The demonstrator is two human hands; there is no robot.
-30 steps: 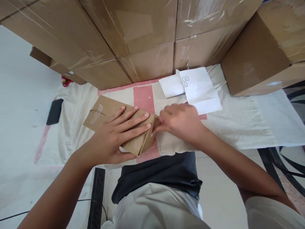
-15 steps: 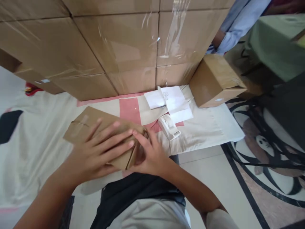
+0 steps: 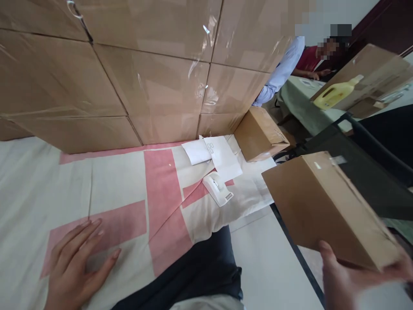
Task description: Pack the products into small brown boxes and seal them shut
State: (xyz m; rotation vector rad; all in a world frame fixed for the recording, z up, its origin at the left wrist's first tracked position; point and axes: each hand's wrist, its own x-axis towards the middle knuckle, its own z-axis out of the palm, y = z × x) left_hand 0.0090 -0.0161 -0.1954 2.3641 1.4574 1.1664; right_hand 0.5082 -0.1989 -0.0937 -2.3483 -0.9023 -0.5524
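My right hand (image 3: pixel 345 280) grips a long brown cardboard box (image 3: pixel 325 206) from below at the lower right and holds it in the air, off the cloth. My left hand (image 3: pixel 75 267) lies flat with its fingers spread on the cream and pink cloth (image 3: pixel 129 193) at the lower left, holding nothing. A white tape dispenser (image 3: pixel 217 189) rests on the cloth beside white paper sheets (image 3: pixel 213 155).
A wall of large taped cardboard boxes (image 3: pixel 129 69) stands behind the cloth. A smaller brown box (image 3: pixel 260 140) sits to its right. Further right, a person in a blue sleeve (image 3: pixel 280 73) sits at a green table (image 3: pixel 306 107) with a yellow bottle (image 3: pixel 335 92).
My right hand has lifted the brown box off the cloth and carried it to the right. My left hand has let go of it and rests flat. The view has swung right.
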